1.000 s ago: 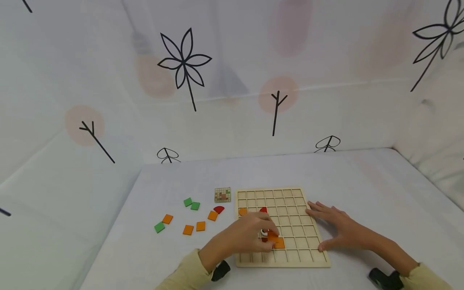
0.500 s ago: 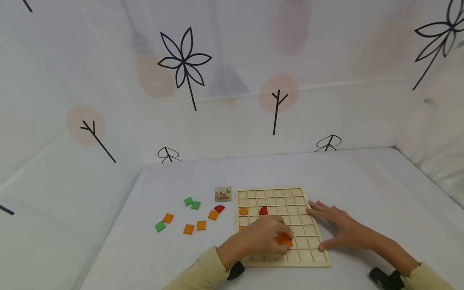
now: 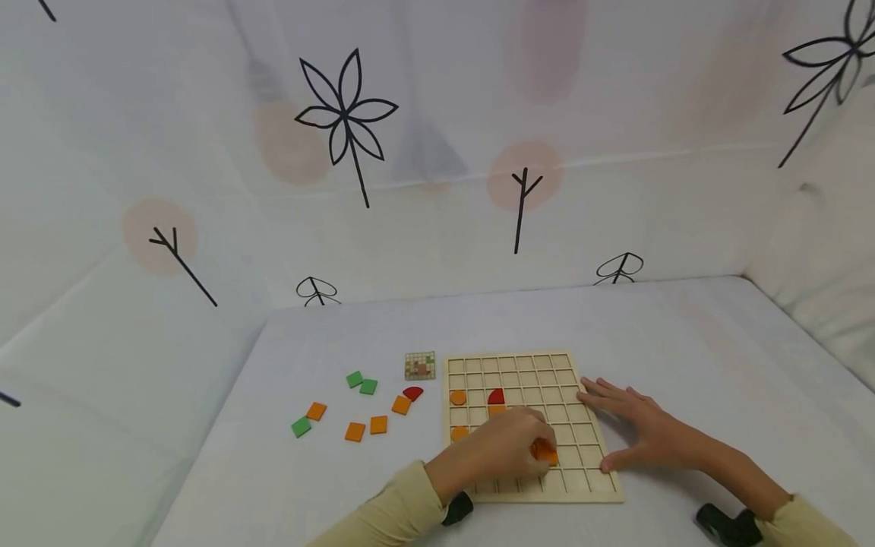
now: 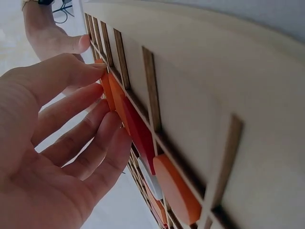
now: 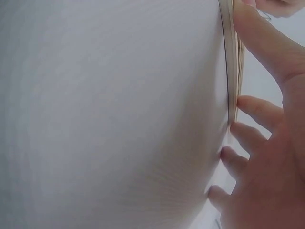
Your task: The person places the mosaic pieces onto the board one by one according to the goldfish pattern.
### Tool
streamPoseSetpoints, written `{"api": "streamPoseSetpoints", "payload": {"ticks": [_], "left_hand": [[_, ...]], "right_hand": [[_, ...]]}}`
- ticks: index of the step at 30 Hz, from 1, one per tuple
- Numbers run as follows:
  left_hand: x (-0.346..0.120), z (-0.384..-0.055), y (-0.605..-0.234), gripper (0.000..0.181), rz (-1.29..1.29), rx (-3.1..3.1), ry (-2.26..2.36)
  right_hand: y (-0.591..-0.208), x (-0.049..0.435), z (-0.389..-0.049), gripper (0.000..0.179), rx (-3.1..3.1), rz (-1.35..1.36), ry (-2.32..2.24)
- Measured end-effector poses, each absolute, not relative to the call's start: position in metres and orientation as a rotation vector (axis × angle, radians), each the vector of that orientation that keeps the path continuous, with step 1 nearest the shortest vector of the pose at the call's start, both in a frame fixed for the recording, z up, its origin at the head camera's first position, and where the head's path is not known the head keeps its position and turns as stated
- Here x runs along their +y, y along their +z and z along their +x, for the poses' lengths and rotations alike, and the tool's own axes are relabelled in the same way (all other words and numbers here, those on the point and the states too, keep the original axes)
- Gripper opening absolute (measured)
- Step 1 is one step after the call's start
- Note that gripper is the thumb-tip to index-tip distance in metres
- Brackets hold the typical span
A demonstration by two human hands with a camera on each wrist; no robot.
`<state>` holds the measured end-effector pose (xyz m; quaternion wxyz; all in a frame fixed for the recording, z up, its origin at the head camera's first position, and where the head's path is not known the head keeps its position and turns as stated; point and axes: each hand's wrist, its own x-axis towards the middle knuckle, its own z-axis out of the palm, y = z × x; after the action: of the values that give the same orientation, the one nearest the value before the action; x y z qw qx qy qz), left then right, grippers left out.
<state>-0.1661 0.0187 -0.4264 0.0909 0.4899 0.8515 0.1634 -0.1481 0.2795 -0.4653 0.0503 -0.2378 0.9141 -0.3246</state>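
A pale wooden grid board [image 3: 565,433] lies on the white table. Over its lower middle cells my left hand [image 3: 495,447] pinches an orange tile [image 4: 107,91] between thumb and fingertips, low against the board. Beside that tile in the left wrist view are another orange piece [image 4: 117,89], a dark red piece [image 4: 139,133], a white piece [image 4: 149,178] and a rounded orange piece [image 4: 177,189]. My right hand [image 3: 649,429] rests spread at the board's right edge, thumb and fingertips touching it. A red quarter-round piece [image 3: 497,396] and an orange disc [image 3: 458,397] sit in cells farther up.
Left of the board lie loose orange tiles [image 3: 379,425], green tiles [image 3: 368,387] and a red piece [image 3: 413,393]. A small patterned card [image 3: 420,366] lies by the board's top left corner. A printed white cloth [image 3: 437,228] stands behind the table.
My left hand has moved right across the board with the orange tile, uncovering the orange disc, the red piece and orange pieces behind it. My right hand has stayed in place.
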Motion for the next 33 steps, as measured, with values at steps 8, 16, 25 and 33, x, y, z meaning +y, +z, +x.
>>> {"api": "streamPoseSetpoints", "payload": {"ticks": [8, 16, 25, 33], "left_hand": [[0.020, -0.165, -0.426, 0.012, 1.460, 2.546, 0.490], [0.021, -0.164, -0.431, 0.012, 1.449, 2.569, 0.488], [0.012, -0.160, -0.431, 0.012, 1.436, 2.587, 0.528], [-0.011, -0.155, -0.422, 0.011, 1.382, 2.604, 0.628]], "right_hand": [[-0.463, 0.279, -0.149, 0.095, 2.787, -0.730, -0.972], [-0.463, 0.279, -0.149, 0.094, 2.775, -0.738, -0.990], [-0.463, 0.280, -0.148, 0.095, 2.777, -0.725, -0.972], [-0.464, 0.280, -0.149, 0.095, 2.782, -0.737, -0.965]]}}
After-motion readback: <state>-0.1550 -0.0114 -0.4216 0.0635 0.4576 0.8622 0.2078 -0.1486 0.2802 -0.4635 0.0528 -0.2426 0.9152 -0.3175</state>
